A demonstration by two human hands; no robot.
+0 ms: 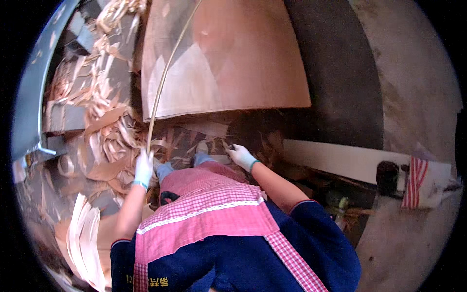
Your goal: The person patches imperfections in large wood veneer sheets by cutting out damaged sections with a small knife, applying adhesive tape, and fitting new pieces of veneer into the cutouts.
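My left hand (pixel 144 168), in a white glove, is closed around the lower end of a long, thin, pale stick (pixel 168 68). The stick rises from the fist and leans over the left side of a large stack of reddish-brown wood veneer sheets (pixel 253 53). To the right, my right hand (pixel 242 156), also gloved in white, is closed near the stack's front edge. A small, narrow brownish piece (pixel 225 144) shows at its fingertips; its kind is too blurred to make out.
Curled veneer scraps (pixel 112 136) litter the left side, beside a blue-grey machine panel (pixel 34 97). A pale board (pixel 335 155) runs along the right. A red-and-white striped cloth (pixel 417 182) hangs near a dark cup-like object (pixel 387 177). Pale veneer strips (pixel 85 238) lie at lower left.
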